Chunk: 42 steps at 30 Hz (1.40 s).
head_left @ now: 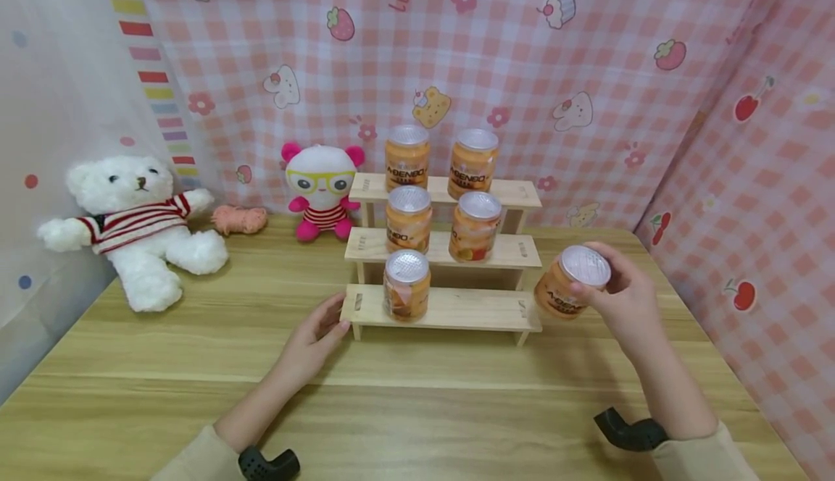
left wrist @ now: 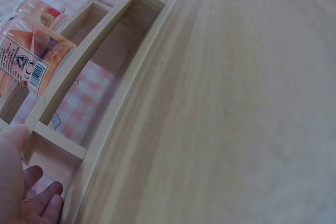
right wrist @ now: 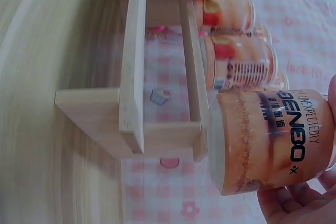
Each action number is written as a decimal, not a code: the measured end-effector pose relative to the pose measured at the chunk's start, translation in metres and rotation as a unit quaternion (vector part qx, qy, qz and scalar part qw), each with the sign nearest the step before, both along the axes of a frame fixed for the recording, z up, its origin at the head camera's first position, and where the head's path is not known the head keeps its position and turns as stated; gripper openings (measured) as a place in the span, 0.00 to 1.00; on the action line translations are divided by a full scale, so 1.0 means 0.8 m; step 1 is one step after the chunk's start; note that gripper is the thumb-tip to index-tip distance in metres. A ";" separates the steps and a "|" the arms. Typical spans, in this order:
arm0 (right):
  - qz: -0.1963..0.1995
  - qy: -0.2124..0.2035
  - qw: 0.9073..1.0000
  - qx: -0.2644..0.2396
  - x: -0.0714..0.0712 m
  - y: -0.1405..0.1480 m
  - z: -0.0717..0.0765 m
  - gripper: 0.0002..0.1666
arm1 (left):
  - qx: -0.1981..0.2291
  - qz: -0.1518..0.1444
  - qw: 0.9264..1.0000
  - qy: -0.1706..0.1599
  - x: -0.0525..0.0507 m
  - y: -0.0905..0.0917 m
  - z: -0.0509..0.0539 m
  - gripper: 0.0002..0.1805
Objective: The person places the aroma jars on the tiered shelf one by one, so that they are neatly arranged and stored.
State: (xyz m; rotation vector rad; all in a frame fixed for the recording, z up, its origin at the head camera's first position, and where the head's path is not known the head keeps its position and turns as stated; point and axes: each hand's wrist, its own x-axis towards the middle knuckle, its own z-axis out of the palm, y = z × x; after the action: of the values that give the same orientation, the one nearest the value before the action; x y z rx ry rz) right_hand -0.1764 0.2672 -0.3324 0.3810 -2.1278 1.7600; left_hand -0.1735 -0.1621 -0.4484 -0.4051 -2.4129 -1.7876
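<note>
My right hand point(head_left: 620, 285) grips an orange can point(head_left: 557, 289) with a silver lid, thumb in front and fingers behind. The can is tilted and held off the right end of a three-step wooden display shelf point(head_left: 476, 311). In the right wrist view the gripped can point(right wrist: 273, 140) shows large dark lettering. My left hand point(head_left: 320, 336) holds the left end of the lowest step, thumb at its front edge; in the left wrist view several fingers point(left wrist: 47, 200) curl beside the shelf leg. One can point(head_left: 407, 289) stands on the lowest step, left of middle.
Two cans stand on the middle step, including the right one point(head_left: 475, 229), and two on the top step, including the left one point(head_left: 407, 159). Left of the shelf are a pink-eared plush toy point(head_left: 322, 187), a pink bundle point(head_left: 239, 219) and a white teddy bear point(head_left: 143, 227). Checked curtains point(head_left: 509, 53) hang behind.
</note>
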 end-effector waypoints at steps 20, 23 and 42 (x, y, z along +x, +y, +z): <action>0.044 -0.020 0.999 0.024 -0.002 -0.053 -0.008 0.34 | -0.003 -0.004 1.000 0.002 0.002 0.001 0.004 0.28; 0.055 -0.024 0.998 0.022 -0.003 -0.061 -0.009 0.34 | -0.005 -0.004 1.000 0.004 0.002 0.001 0.004 0.28; 0.078 -0.064 0.994 0.042 -0.020 -0.104 -0.021 0.38 | -0.008 0.006 1.000 -0.004 0.002 0.001 0.003 0.28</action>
State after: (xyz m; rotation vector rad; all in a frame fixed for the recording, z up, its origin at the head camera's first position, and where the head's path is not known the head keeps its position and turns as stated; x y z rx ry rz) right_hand -0.1921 0.1837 -0.3489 0.4800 -2.3246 1.8283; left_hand -0.1720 -0.1617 -0.4457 -0.3848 -2.4314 -1.7676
